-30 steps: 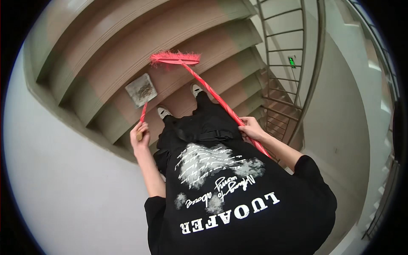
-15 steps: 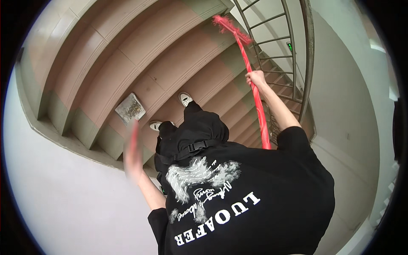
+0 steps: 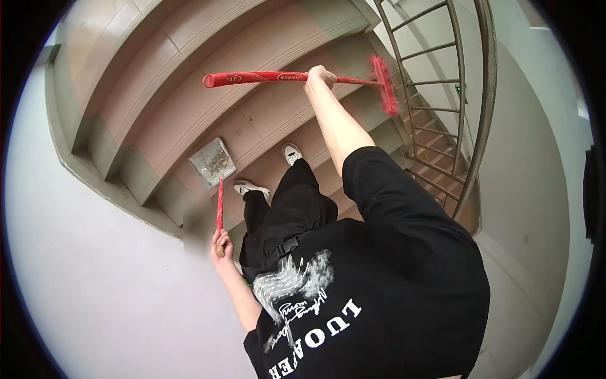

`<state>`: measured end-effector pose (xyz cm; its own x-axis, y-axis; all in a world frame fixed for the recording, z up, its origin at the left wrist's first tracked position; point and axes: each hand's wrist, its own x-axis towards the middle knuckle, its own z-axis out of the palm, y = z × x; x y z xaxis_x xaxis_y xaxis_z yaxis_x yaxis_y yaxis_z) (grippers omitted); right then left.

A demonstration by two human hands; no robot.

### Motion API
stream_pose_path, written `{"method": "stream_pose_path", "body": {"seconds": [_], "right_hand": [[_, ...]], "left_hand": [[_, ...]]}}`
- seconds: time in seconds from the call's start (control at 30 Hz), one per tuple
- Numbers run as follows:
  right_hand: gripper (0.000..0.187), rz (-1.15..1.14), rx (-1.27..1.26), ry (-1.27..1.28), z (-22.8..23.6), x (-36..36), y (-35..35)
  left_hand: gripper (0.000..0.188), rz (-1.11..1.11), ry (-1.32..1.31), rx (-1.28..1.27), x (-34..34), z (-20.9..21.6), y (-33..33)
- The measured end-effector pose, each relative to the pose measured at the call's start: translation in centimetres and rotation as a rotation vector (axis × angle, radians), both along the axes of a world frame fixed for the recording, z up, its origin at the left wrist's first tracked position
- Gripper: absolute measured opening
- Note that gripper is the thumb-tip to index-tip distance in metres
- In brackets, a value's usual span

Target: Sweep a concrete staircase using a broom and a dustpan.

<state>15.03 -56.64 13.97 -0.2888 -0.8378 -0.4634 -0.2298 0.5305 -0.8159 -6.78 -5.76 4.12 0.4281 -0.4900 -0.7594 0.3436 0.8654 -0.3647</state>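
My right hand is wrapped round the red handle of a broom, which lies nearly level across the view. Its red bristle head points right, close to the stair railing, and the handle's free end reaches left over the steps. In my left hand is the red stick handle of a long-handled dustpan, gripped near its brown end. The dustpan's pale grey pan is at step level, left of my feet, with bits of debris in it.
Curved stairs in pink and green-grey run across the view. A metal railing borders them on the right, with lower steps beyond it. A white wall lies on the left. My shoes stand on the steps.
The broom has swung from steeply upright to nearly level, its bristle head moving right and its handle end now at left. My right hand has moved left and up. The dustpan has shifted slightly right in view.
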Motion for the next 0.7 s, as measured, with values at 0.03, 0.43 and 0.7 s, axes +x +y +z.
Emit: {"method": "stream_pose_path", "body": {"seconds": [0.03,0.43,0.7], "right_hand": [[0.033,0.011,0.004,-0.006,-0.3,0.1,-0.4],[0.020,0.089,-0.228,0.192,-2.2,2.0,-4.4],[0.022,0.352,-0.085,0.199,-4.5,1.6,-5.7]], "left_hand": [[0.004,0.011,-0.006,0.004,-0.2,0.3,0.0],[0.014,0.045,0.155,-0.040,-1.9,1.4,0.6],[0.015,0.002,0.177,-0.034,-1.4,0.4,0.4]]}}
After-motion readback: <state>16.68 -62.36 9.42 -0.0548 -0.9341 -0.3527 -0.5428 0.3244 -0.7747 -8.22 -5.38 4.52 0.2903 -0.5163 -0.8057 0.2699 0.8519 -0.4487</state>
